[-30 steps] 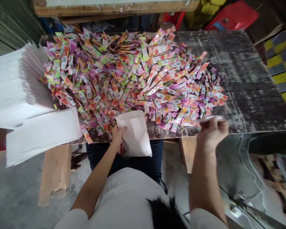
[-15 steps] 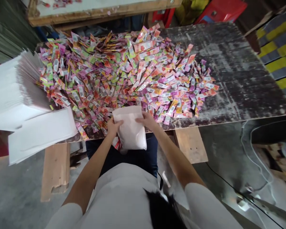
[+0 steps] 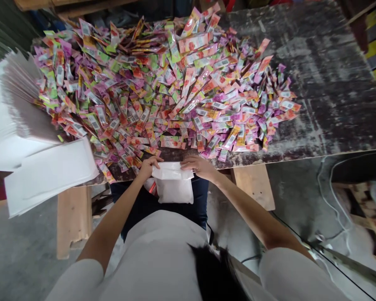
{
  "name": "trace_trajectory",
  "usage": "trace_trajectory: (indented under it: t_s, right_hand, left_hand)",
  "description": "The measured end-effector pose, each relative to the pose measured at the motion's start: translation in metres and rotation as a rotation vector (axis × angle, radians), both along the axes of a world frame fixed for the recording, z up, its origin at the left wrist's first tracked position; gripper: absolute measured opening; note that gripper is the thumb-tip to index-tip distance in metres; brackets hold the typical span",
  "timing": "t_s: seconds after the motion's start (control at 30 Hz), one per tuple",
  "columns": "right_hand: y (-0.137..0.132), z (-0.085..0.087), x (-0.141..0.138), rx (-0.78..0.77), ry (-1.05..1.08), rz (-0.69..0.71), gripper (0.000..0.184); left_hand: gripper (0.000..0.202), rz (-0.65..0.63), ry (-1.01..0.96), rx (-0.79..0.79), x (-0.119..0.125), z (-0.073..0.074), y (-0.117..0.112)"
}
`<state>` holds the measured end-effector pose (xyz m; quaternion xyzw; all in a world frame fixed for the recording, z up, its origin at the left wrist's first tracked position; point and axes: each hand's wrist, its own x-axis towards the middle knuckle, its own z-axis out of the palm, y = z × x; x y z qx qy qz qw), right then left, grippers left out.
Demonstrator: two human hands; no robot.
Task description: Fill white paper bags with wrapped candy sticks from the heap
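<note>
At the tabletop's [image 3: 319, 88] near edge, toward its middle: one white pouch [image 3: 174, 191], bulging below, top flap [image 3: 167, 171] turned down. Left hand [image 3: 149, 167]: grip closed on the pouch's upper left corner. Right hand [image 3: 200, 167]: fingers laid over the flap's right end; whether they pinch, cannot tell. Step in hand, by judgement: folding the flap. Next move seems to call for a level crease, pouch held steady. Across the tabletop's middle: multicoloured sachets [image 3: 156, 90], heaped. Tabletop's left end: flat white envelopes [image 3: 52, 169], overhanging; behind them, a fanned white stack [image 3: 21, 113].
</note>
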<state>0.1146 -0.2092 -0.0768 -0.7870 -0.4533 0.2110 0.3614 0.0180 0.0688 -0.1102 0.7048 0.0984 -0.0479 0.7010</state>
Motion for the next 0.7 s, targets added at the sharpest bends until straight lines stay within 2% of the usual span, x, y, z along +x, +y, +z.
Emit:
trace_trajectory:
  t_s: [0.07,0.13,0.2,0.23,0.3,0.33,0.37,0.4,0.47,0.53,0.6,0.67,0.7]
  right_hand:
    - [0.003,0.010,0.003,-0.088,-0.060,0.049,0.042]
    - [0.016,0.022,-0.002,-0.112,-0.145,0.016,0.042]
    - [0.035,0.028,-0.020,-0.092,-0.239,0.009,0.042]
    - [0.043,0.027,-0.033,-0.089,-0.282,0.058,0.048]
    - [0.055,0.017,-0.060,-0.095,-0.332,0.240,0.062]
    - [0.057,0.009,-0.072,-0.107,-0.351,0.286,0.068]
    - [0.057,0.000,-0.080,-0.125,-0.366,0.301,0.072]
    - [0.056,-0.009,-0.085,-0.136,-0.378,0.295,0.074]
    - [0.052,-0.023,-0.089,-0.131,-0.388,0.287,0.075]
    - [0.048,-0.031,-0.088,-0.102,-0.368,0.278,0.071]
    - [0.045,-0.033,-0.086,-0.059,-0.312,0.217,0.069]
    - [0.043,-0.032,-0.082,-0.026,-0.234,0.019,0.066]
    - [0.042,-0.030,-0.079,-0.027,-0.195,-0.109,0.065]
  left_hand:
    - [0.012,-0.020,0.002,0.013,0.000,-0.002,-0.002]
    - [0.014,-0.020,0.002,0.021,0.001,-0.003,-0.004]
    - [0.014,-0.012,0.005,0.039,0.002,-0.001,-0.004]
    - [0.014,-0.016,0.013,0.048,0.003,0.001,-0.004]
    - [0.013,-0.039,0.049,0.055,0.001,0.008,-0.002]
    - [0.010,-0.053,0.082,0.037,-0.001,0.012,-0.001]
    - [0.005,-0.057,0.129,-0.006,-0.005,0.016,0.000]
    - [0.009,-0.044,0.185,-0.073,-0.009,0.020,0.001]
    - [0.028,0.048,0.295,-0.215,-0.021,0.024,0.000]
    - [0.041,0.164,0.348,-0.227,-0.034,0.024,-0.003]
    - [0.038,0.227,0.348,-0.108,-0.044,0.020,-0.009]
    - [0.029,0.226,0.349,-0.052,-0.051,0.016,-0.015]
    - [0.028,0.219,0.348,-0.079,-0.053,0.014,-0.017]
